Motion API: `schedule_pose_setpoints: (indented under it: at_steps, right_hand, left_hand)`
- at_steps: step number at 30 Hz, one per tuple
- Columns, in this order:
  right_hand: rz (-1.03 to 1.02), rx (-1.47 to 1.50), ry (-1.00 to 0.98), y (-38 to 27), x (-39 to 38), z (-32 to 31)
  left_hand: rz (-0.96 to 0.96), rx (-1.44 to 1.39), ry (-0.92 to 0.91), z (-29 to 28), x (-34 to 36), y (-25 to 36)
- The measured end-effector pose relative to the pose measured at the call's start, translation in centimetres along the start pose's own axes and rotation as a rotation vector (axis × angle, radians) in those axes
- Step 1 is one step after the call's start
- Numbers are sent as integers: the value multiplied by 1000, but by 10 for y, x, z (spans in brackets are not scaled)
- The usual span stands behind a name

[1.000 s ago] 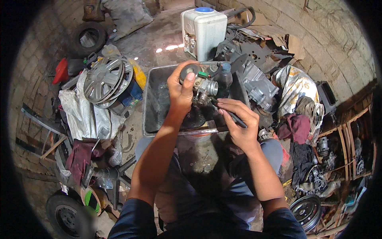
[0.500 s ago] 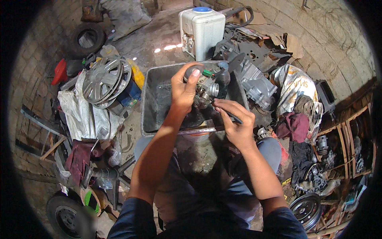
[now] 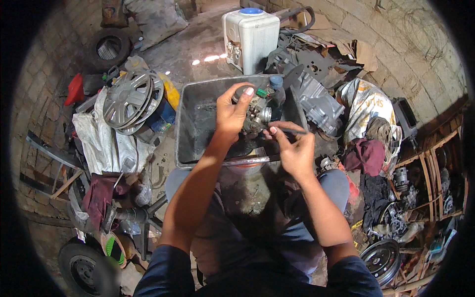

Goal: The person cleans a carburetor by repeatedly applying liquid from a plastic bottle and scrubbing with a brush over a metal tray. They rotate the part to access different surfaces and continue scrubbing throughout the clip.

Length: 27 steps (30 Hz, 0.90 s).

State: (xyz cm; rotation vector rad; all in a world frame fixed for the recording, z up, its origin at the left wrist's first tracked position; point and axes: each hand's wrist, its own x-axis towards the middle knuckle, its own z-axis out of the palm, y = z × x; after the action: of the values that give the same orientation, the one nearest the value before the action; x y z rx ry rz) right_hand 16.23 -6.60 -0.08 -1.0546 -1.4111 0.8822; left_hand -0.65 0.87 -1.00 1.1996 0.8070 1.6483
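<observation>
Block wall point(image 3: 420, 64) at right; hubcaps point(image 3: 126, 101) to the left of a grey tub point(image 3: 190, 123). Above the tub, the left hand point(image 3: 231, 115) grasps a metal part point(image 3: 257, 113), thumb uppermost. The right hand point(image 3: 298, 151) pinches a slim dark tool point(image 3: 293, 130), its tip beside the part; contact cannot be told. A bottle point(image 3: 276, 94) stands at the tub's far right corner.

the left hand point(image 3: 231, 113) grips a metal engine part point(image 3: 257, 110) with a green connector point(image 3: 261, 92) above a dark grey tub point(image 3: 179, 123); the right hand point(image 3: 298, 152) pinches a thin dark tool point(image 3: 292, 130) at the part's lower side, contact unclear. a blue-capped bottle point(image 3: 277, 96) stands at the tub's far right corner. beyond sits a white container point(image 3: 260, 39); wheel covers point(image 3: 126, 101) and 2 tyres point(image 3: 79, 267) lie left, a grey casing point(image 3: 319, 106) right
</observation>
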Motion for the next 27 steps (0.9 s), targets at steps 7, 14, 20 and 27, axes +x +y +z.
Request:
schedule_pose_setpoints:
  at_steps: [7, 14, 20, 27]
  right_hand:
    - [237, 302, -33, -2, 7, -3]
    - [-63, -33, 8, 7, 2, 5]
    - [293, 362, -19, 8, 13, -5]
    - [212, 192, 1, 4, 9, 1]
  left_hand:
    - [-29, 7, 26, 3, -2, 1]
    - [47, 115, 62, 3, 1, -6]
    - [33, 147, 58, 2, -2, -6]
    - [14, 76, 77, 6, -4, -6]
